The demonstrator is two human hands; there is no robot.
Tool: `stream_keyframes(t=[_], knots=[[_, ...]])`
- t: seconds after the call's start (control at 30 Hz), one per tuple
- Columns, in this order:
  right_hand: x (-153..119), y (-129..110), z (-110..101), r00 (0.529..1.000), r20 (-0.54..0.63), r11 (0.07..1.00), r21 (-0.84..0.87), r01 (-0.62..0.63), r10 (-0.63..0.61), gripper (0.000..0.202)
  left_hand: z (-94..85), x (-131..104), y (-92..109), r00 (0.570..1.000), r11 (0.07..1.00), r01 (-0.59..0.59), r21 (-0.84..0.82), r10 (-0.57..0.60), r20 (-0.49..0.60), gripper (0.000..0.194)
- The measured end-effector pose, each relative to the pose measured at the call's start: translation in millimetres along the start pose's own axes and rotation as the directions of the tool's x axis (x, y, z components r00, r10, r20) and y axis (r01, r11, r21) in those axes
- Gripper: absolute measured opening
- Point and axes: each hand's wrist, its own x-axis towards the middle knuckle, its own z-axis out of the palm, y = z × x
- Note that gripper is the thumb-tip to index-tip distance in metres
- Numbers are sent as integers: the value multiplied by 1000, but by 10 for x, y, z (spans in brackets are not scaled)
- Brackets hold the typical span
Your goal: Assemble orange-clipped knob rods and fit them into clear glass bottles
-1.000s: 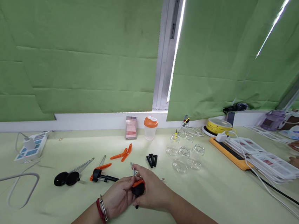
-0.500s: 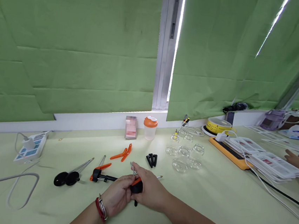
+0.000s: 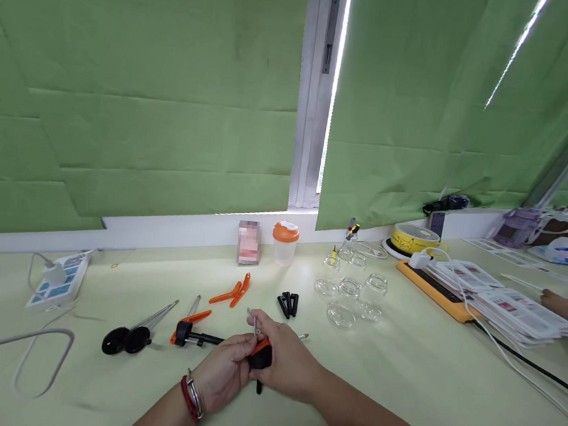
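Between my hands is a small black-and-orange plastic part (image 3: 261,356) with a thin metal rod sticking up from it. My left hand (image 3: 226,371), with a red band and a bracelet at the wrist, closes its fingers on the part's left side. My right hand (image 3: 290,361) wraps round it from the right. A metal tip (image 3: 304,336) shows behind my right hand, and a dark stub lies below the fingers. Left of my hands is a black part with a long stem (image 3: 202,337), touching an orange handle (image 3: 197,318). Black discs with metal rods (image 3: 137,339) lie further left.
Orange handles (image 3: 229,293) and short black pieces (image 3: 286,302) lie beyond my hands. Glass jars (image 3: 350,288) stand right, near an orange-lidded cup (image 3: 285,243). An orange power strip (image 3: 432,291), papers (image 3: 525,315) and another person's hand (image 3: 566,310) are further right; a white power strip (image 3: 61,278) is left.
My hands stay almost in place around the black-and-orange part; its rod has shifted very slightly. At the far right, the other person's hand has moved and now has a thin pale stick by it.
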Motion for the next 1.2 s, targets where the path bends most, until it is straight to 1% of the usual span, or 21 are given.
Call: stream_keyframes(t=[0.2, 0.37, 0.43, 0.6, 0.77, 0.9, 1.2], knots=[[-14, -16, 15, 1000, -29, 997, -80, 7, -9, 88, -50, 15, -5, 1000, 1000, 1, -21, -1, 14, 10], [-41, -84, -20, 998, 30, 990, -131, 52, -48, 86, -90, 4, -21, 997, 999, 28, -21, -27, 68, 11], [-45, -97, -26, 999, 25, 989, -141, 48, -45, 83, -86, -1, -17, 997, 999, 24, -24, -23, 76, 12], [-41, -75, -8, 999, -32, 990, -140, 24, -29, 73, -80, 15, -15, 999, 1000, 5, -26, -4, 51, 11], [-52, -44, 1, 1000, 1, 986, -169, 12, -12, 70, -119, 43, -50, 1000, 1000, 15, -19, -14, 21, 16], [-58, -24, 0, 1000, 23, 982, -186, 16, -12, 67, -128, 42, -53, 999, 1000, 6, -25, -5, 41, 18], [-56, 19, 13, 1000, 26, 990, -142, -4, 8, 72, -127, 30, -70, 1000, 1000, 7, -12, -7, 5, 14]])
